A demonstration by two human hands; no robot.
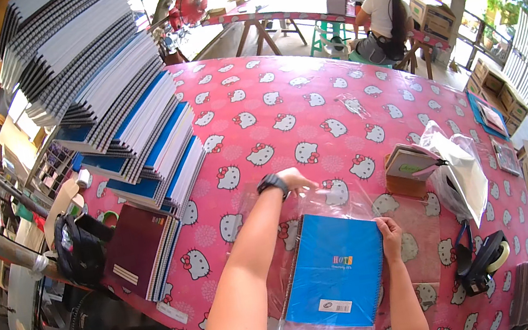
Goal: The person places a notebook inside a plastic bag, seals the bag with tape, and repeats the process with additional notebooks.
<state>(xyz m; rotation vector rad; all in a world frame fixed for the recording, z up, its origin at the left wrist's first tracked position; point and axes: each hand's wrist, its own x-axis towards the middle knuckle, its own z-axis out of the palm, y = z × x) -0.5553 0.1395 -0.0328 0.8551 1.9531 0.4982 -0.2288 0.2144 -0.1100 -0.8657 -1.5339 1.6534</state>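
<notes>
A blue spiral notebook [333, 270] lies in front of me, its coil along the right edge and a white label near its bottom. Clear plastic wrap [345, 195] spreads around it and past its top edge. My right hand [392, 239] grips the notebook's upper right edge, thumb on the cover. Beyond the notebook's top, my left hand [295, 179], with a black watch on its wrist, is closed on the far edge of the plastic wrap; its fingertips are partly hidden.
A tall stack of spiral notebooks [124, 111] rises at the left, beside maroon notebooks [140, 248]. On the pink patterned tablecloth [257, 121], a small holder [407, 173], white plastic bag [461, 168] and tape dispenser [483, 263] stand right. A person [385, 14] sits at another table.
</notes>
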